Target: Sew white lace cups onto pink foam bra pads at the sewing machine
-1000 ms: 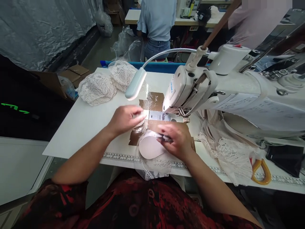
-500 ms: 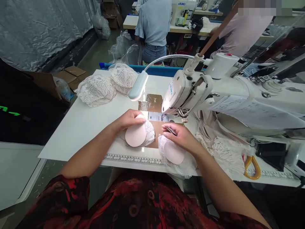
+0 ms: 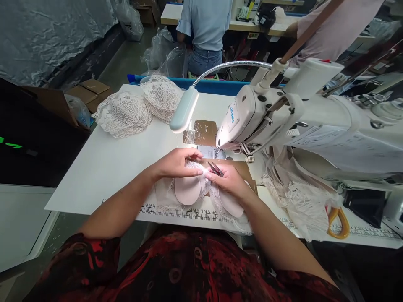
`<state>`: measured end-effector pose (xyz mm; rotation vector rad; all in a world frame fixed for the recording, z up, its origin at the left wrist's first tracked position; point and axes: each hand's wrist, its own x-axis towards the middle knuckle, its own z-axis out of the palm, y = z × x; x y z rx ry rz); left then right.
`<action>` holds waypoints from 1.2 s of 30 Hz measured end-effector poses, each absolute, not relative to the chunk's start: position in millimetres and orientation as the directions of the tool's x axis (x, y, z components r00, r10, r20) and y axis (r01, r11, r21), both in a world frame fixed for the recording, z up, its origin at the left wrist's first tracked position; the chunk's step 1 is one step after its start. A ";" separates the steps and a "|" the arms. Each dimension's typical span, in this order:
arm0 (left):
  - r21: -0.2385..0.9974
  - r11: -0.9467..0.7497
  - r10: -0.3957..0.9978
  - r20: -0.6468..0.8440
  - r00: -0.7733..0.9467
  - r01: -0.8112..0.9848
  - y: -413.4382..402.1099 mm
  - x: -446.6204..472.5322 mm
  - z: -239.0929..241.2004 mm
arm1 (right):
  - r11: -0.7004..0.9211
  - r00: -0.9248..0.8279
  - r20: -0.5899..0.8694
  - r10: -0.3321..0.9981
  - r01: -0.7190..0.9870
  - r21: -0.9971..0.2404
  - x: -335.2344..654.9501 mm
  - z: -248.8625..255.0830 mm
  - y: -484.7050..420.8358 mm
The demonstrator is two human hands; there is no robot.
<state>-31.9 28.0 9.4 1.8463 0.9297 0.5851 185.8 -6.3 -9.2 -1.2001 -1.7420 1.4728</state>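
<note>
Two pale bra cups with white lace edging lie side by side at the table's front edge. My left hand [image 3: 181, 163] pinches the lace at the top of the left bra cup [image 3: 187, 191], thumb toward the middle. My right hand [image 3: 229, 182] is closed around small dark thread snips [image 3: 215, 168], whose points stick out past the fingers. Its thumb and fingertip also meet the lace between the cups. The right bra cup [image 3: 231, 204] lies partly under that hand. Just beyond the hands is the sewing machine's needle area, above its metal plate [image 3: 206, 152].
A white sewing machine [image 3: 245, 113] stands right of centre, with a lamp [image 3: 185, 110] beside it. Lace cups [image 3: 124, 113] are piled at the back left. Fabric pieces [image 3: 296, 188] and yellow-handled scissors [image 3: 339, 223] lie on the right. Two people are beyond the table.
My left hand has shifted right along the lace, and the left cup has moved right and nearer me. My right hand has moved slightly left; the two hands are now nearly touching. The view has shifted slightly.
</note>
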 end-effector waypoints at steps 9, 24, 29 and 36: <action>0.969 0.007 0.686 -0.186 0.704 0.249 26.5 -21.9 -1.1 | 0.122 -0.431 -0.022 0.902 0.302 -0.946 191.9 -5.4 -6.3; 0.938 0.289 0.685 -0.341 0.644 0.189 23.0 -18.1 -2.4 | 0.037 -0.453 -0.109 0.885 0.302 -0.952 192.3 3.7 -5.0; 0.929 0.322 0.704 -0.365 0.609 0.184 22.6 -16.3 0.2 | 0.122 -0.428 -0.066 0.902 0.397 -0.910 188.2 7.1 -7.2; 0.916 0.354 0.708 -0.394 0.586 0.189 22.1 -16.2 2.2 | 0.174 -0.434 -0.006 0.901 0.373 -0.911 187.4 1.5 -6.3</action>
